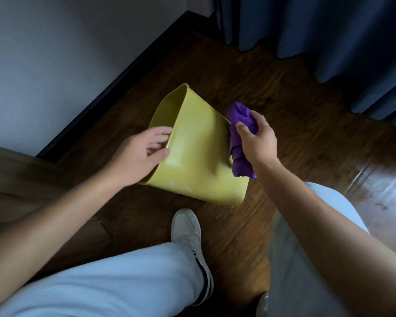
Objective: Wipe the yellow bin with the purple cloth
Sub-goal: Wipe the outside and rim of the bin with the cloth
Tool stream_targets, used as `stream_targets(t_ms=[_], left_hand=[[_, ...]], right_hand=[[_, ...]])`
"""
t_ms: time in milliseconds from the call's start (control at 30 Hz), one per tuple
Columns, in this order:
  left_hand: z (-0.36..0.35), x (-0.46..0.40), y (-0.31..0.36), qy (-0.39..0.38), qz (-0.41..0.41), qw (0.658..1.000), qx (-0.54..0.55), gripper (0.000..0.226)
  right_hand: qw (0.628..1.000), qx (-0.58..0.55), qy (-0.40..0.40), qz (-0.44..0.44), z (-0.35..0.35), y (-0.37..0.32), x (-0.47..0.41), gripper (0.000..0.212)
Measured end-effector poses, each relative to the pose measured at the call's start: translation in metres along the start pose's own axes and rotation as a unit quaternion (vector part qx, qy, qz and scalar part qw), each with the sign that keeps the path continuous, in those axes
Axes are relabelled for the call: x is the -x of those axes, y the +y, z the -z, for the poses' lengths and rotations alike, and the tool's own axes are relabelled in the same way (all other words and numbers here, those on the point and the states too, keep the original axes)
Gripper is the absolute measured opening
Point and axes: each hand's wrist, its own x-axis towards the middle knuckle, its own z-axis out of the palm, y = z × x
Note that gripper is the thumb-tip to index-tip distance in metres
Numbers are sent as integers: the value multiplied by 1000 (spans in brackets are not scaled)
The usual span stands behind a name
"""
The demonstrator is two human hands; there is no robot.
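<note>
The yellow bin (197, 156) lies tipped on the wooden floor, its open mouth facing left toward the wall and its base near my foot. My left hand (140, 154) grips the bin's rim, fingers inside the mouth and thumb on the outer wall. My right hand (256, 138) is closed around a bunched purple cloth (239, 145), which presses against the bin's right outer side.
A white wall with a dark baseboard (114, 88) runs along the left. Blue curtains (329, 42) hang at the back right. My white shoe (189, 234) and light trouser legs fill the foreground. A wooden furniture surface (21, 179) sits at the left.
</note>
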Motion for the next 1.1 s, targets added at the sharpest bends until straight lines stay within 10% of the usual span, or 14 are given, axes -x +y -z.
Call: stream_targets(t_ms=[267,800,1100], left_hand=[[-15,18,-11,-247,-13,966,-77,102],[-1,-4,-4,-22,-43,999,-3,60],[14,-5,6,-35,-66,997,-7,46]], right_hand=[[997,-53,9,-58,5,-7,-23,49],[994,-74,17,-77,-1,-2,-33,49],[996,-64,-4,-54,1,-5,-30,44]])
